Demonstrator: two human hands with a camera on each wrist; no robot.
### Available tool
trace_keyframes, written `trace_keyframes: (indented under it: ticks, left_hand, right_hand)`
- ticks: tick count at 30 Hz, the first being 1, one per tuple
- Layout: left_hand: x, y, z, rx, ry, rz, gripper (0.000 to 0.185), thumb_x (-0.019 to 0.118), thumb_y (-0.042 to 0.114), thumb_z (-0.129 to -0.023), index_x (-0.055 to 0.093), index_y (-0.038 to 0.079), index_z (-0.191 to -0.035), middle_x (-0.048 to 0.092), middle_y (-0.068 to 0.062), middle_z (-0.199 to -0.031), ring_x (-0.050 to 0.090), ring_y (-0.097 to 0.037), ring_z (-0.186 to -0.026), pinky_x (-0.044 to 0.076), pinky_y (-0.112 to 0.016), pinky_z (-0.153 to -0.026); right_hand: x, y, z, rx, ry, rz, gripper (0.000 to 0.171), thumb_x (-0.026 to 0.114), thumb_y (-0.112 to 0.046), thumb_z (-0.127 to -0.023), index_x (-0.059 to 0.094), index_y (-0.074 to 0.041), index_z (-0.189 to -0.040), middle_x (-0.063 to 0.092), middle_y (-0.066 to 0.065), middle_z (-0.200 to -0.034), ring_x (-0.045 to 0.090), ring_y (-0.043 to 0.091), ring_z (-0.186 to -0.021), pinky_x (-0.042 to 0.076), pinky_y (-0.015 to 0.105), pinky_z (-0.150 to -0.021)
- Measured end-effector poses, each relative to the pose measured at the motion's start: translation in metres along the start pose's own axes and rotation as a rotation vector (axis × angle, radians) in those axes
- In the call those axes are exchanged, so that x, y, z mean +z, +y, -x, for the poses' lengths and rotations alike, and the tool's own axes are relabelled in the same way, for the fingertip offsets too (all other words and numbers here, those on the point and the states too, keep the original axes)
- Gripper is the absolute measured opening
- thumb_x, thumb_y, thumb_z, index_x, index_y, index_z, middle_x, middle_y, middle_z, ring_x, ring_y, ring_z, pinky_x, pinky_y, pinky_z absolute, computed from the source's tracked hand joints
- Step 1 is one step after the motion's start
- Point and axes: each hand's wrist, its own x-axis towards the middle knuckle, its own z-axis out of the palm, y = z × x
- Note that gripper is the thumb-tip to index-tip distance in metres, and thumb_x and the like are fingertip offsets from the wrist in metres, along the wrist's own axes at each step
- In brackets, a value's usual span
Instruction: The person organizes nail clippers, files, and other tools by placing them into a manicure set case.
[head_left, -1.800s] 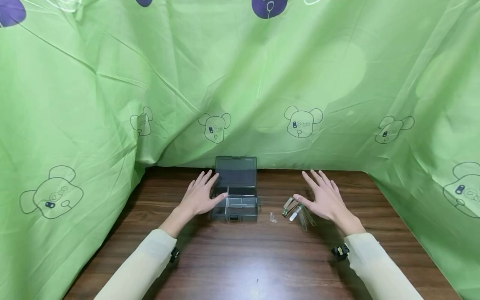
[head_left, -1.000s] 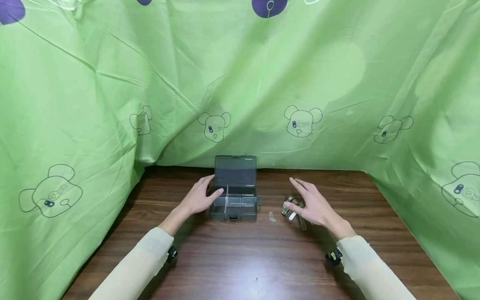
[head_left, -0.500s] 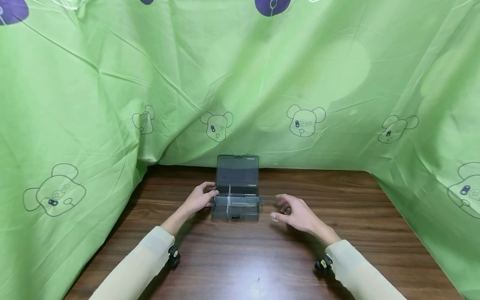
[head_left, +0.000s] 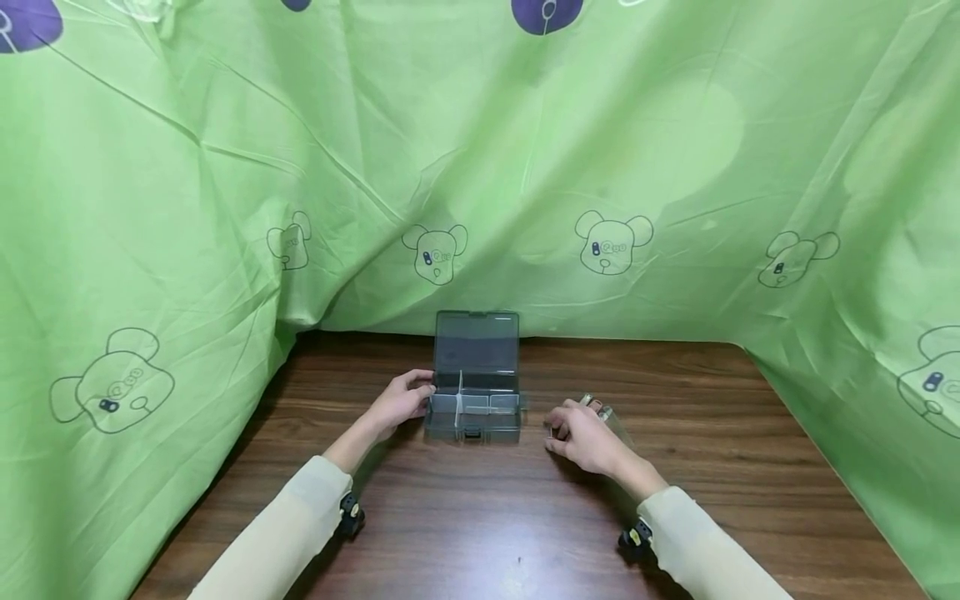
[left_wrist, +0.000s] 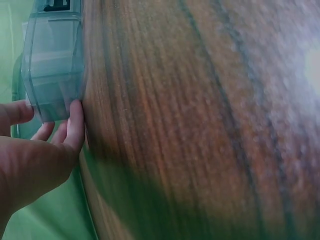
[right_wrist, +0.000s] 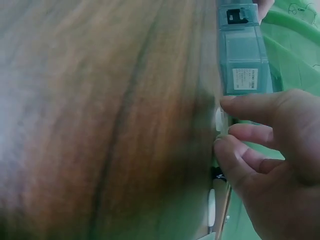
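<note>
Box: the smoky see-through box (head_left: 498, 435) is standing open on the wooden table (head_left: 450, 533), between the 2 hands, its lid (head_left: 477, 342) rising at the back and its dividers (head_left: 476, 404) parting the inside.
Left hand: the left hand (head_left: 401, 402) is gripping the box's left end, thumb at the upper edge, fingers wrapping the end wall.
Right hand: the right hand (head_left: 587, 437) is holding its bent fingers at the table, just right of the box; they are bracketing a small clear piece (right_wrist: 220, 120), but whether they are clamping it, I cannot tell.
Small items: a partly hidden group of small items (head_left: 597, 407) is lying just beyond the right knuckles.
Slip risk: the piece, looking thin, could be skidding away if the fingertips are catching only its edge.
Knock risk: the knuckles could be scattering the small items if swinging outward.
Shove risk: the box could be sliding if the left hand is pressing unevenly.
</note>
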Motion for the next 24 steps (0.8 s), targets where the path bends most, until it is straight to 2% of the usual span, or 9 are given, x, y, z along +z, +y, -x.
trace_keyframes:
  ticks: [6, 16, 24]
  left_hand:
    - [-0.0011, -0.0031, 0.0004, -0.006, 0.001, 0.021, 0.047, 0.054, 0.012, -0.110, 0.047, 0.001, -0.154, 0.059, -0.023, -0.138, 0.062, -0.029, -0.122, 0.055, -0.051, -0.106]
    - [-0.0025, -0.0042, 0.0003, 0.005, -0.017, 0.013, 0.047, 0.053, 0.013, -0.110, 0.045, 0.001, -0.155, 0.055, -0.025, -0.144, 0.059, -0.035, -0.129, 0.052, -0.054, -0.109]
    - [-0.0024, -0.0053, -0.0006, 0.002, -0.022, 0.010, 0.047, 0.054, 0.014, -0.111, 0.045, 0.001, -0.155, 0.056, -0.025, -0.143, 0.059, -0.034, -0.128, 0.053, -0.053, -0.108]
  right_hand:
    - [0.0041, -0.0008, 0.0010, -0.016, 0.000, 0.009, 0.017, 0.083, -0.006, -0.090, 0.076, -0.004, -0.105, 0.066, 0.004, -0.100, 0.063, 0.017, -0.084, 0.055, 0.029, -0.073]
    - [0.0062, 0.0002, 0.0007, -0.019, -0.001, -0.004, 0.012, 0.079, -0.004, -0.092, 0.074, -0.007, -0.102, 0.068, 0.000, -0.095, 0.062, 0.010, -0.083, 0.055, 0.028, -0.072]
    - [0.0083, 0.0034, 0.0016, -0.050, 0.013, -0.046, 0.016, 0.077, 0.001, -0.092, 0.070, -0.008, -0.103, 0.067, -0.008, -0.085, 0.063, 0.005, -0.080, 0.057, 0.028, -0.072]
